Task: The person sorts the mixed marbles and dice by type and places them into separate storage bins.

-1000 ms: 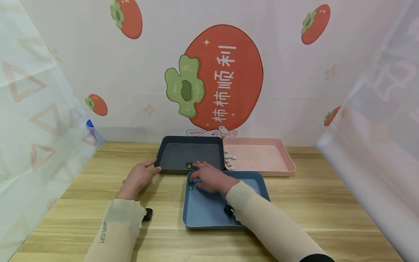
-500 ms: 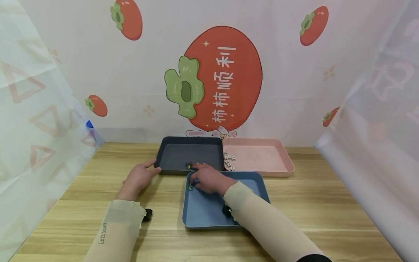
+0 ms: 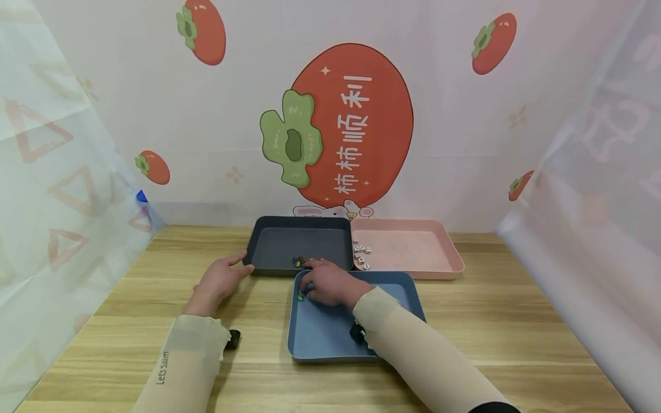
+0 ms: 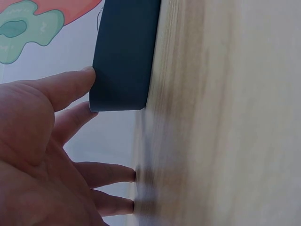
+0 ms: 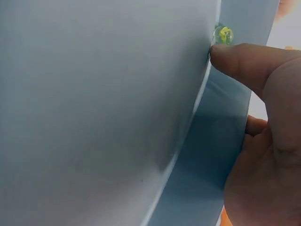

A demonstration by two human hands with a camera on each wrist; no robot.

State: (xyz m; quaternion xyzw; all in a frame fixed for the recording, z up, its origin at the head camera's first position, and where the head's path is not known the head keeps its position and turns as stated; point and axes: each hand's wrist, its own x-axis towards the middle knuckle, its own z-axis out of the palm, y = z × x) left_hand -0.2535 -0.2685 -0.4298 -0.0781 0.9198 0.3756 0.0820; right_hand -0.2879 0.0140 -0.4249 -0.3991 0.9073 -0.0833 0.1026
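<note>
In the head view, my left hand (image 3: 221, 281) is at the near left corner of the dark grey tray (image 3: 304, 221). Its thumb and index finger touch the tray's outer wall (image 4: 124, 70), while the other fingers spread down to the table. My right hand (image 3: 333, 282) lies across the far rim of the blue tray (image 3: 356, 344). The index finger reaches over the dark tray near several glass marbles (image 3: 298, 262). Inside the blue tray the thumb (image 5: 235, 59) rests at the base of the wall beside a yellow-green marble (image 5: 225, 35). The remaining right fingers are mostly hidden.
A pink tray (image 3: 413, 225) stands right of the dark one, with several white dice (image 3: 360, 252) along its left side. All three trays sit on a wooden table (image 3: 516, 321). Printed cloth (image 3: 444, 160) hangs behind, with more cloth at both sides.
My right hand has shifted very slightly. The left hand holds its place, and the trays, dice and marbles look the same.
</note>
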